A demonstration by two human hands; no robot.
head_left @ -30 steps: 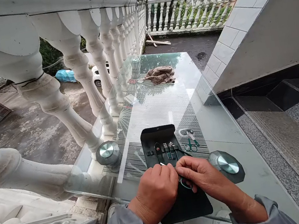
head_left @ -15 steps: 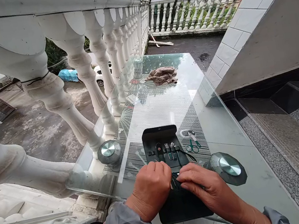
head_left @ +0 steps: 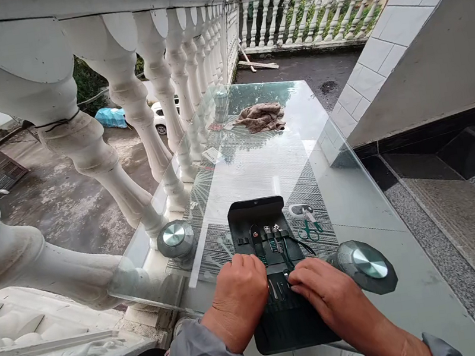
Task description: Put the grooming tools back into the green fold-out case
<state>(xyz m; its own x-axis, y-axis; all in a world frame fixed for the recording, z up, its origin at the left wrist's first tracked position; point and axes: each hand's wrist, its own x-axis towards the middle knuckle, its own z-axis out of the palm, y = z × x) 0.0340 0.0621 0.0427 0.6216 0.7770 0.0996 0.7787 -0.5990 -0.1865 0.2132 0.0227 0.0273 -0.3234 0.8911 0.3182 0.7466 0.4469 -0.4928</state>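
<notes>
A black manicure case (head_left: 256,214) lies open on the glass table (head_left: 357,195) near its front edge, with several small metal tools strapped inside. My left hand (head_left: 239,301) rests on the case's left side, fingers curled down onto it. My right hand (head_left: 323,294) lies on the case's lower half, fingertips pressed together on the tools there; what they pinch is too small to make out. Small green scissors (head_left: 307,228) lie on the glass just right of the case.
A white stone balustrade (head_left: 131,104) runs along the table's left side. Round metal caps (head_left: 174,236) (head_left: 365,260) stand at the table's near corners. A crumpled brown cloth (head_left: 261,117) lies at the far end. A tiled stair wall (head_left: 401,44) rises on the right.
My right hand has moved from above the case's middle down onto its lower half. My left hand has slid slightly left and lower. The view has shifted a little.
</notes>
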